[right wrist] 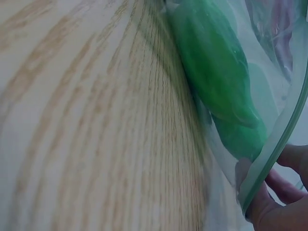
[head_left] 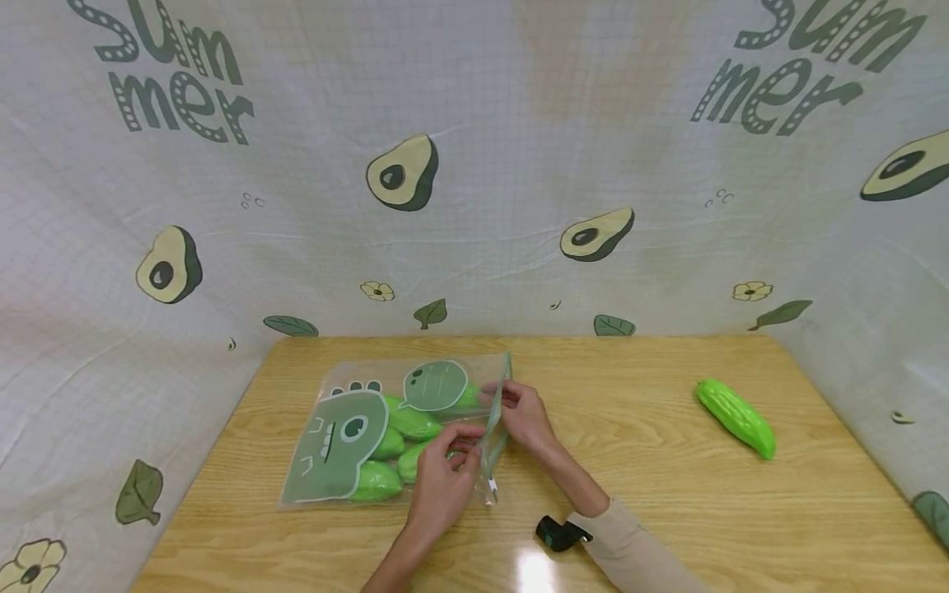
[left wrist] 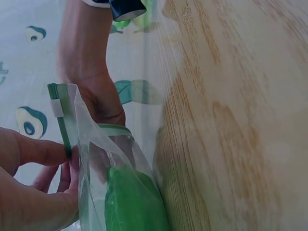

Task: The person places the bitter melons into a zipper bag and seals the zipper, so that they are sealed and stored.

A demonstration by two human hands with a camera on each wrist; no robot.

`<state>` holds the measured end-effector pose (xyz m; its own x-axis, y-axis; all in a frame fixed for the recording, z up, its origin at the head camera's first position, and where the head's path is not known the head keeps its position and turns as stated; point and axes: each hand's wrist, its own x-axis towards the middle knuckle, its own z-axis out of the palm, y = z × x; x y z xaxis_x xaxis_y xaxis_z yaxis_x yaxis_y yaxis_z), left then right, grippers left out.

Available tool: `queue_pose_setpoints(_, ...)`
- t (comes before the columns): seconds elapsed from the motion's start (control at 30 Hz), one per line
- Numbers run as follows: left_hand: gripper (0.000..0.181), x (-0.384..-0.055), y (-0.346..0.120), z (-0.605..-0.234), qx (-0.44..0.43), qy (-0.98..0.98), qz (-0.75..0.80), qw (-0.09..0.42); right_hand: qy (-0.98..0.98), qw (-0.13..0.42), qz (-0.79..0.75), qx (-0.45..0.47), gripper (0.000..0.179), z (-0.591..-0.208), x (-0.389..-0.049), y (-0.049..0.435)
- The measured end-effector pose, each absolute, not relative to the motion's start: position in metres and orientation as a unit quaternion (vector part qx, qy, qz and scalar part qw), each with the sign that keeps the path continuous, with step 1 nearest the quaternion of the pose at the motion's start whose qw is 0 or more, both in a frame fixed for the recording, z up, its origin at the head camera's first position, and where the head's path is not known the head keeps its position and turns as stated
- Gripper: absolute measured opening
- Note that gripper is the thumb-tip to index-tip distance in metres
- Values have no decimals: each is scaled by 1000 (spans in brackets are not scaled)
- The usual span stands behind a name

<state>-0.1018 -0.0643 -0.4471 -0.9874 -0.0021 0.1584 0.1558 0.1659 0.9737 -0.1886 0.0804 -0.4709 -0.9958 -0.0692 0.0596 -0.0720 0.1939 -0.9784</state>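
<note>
A clear zip bag [head_left: 437, 428] with a green monster print lies on the table, its mouth facing right. Several bright green bitter melons [head_left: 376, 482] show through the plastic. My left hand [head_left: 447, 473] pinches the near side of the mouth's green zip edge, close to the white slider [left wrist: 57, 108]. At the far side of the mouth, my right hand [head_left: 525, 416] grips the rim [right wrist: 272, 166], with fingers seen through the plastic inside and the thumb outside. One melon [right wrist: 211, 62] lies just within the opening in the right wrist view.
Another bright green bitter melon [head_left: 736, 418] lies alone on the right of the wooden table [head_left: 630, 387]. A black device [head_left: 561, 534] is at the right wrist, by the beige sleeve [head_left: 630, 548]. A printed cloth [head_left: 497, 165] hangs behind the table and at both sides.
</note>
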Motion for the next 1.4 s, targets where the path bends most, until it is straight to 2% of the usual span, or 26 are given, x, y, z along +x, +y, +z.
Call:
queue_pose_setpoints(0.53,26,-101,-65,-448,-40,-763,-642,62,-764,-11,643,54,25,-461,-189,73)
queue_pose_setpoints(0.77,25,-102,-66,-448,-40,-764,-641,59,-762,-9,645,60,24,-470,-193,73)
queue_pose_setpoints(1.4,27,-103,-65,-450,-38,-760,-646,64,-787,-25,607,107,21,-470,-188,92)
